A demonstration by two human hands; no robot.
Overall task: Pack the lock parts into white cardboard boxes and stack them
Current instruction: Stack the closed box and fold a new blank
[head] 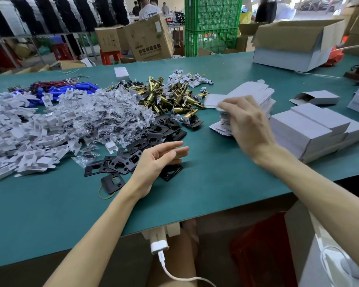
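My right hand (247, 123) is over a stack of flat white box blanks (255, 94) and pinches one flat blank (212, 100) at its top edge. My left hand (158, 160) hovers open, palm up, just above the black strike plates (145, 146). Brass latch bolts (170, 96) lie in a heap behind them. Small clear bags of screws (112, 112) and white plastic inserts (19, 137) fill the left of the green table (195, 189). Folded white boxes (311, 129) are stacked at the right.
An open white box (317, 97) lies past the stack. A large open carton (294, 44) stands at the far right. Blue batteries with red wires (71, 88) lie far left. A small white box (121, 73) sits behind the brass parts. A charger cable (164, 264) hangs below the table edge.
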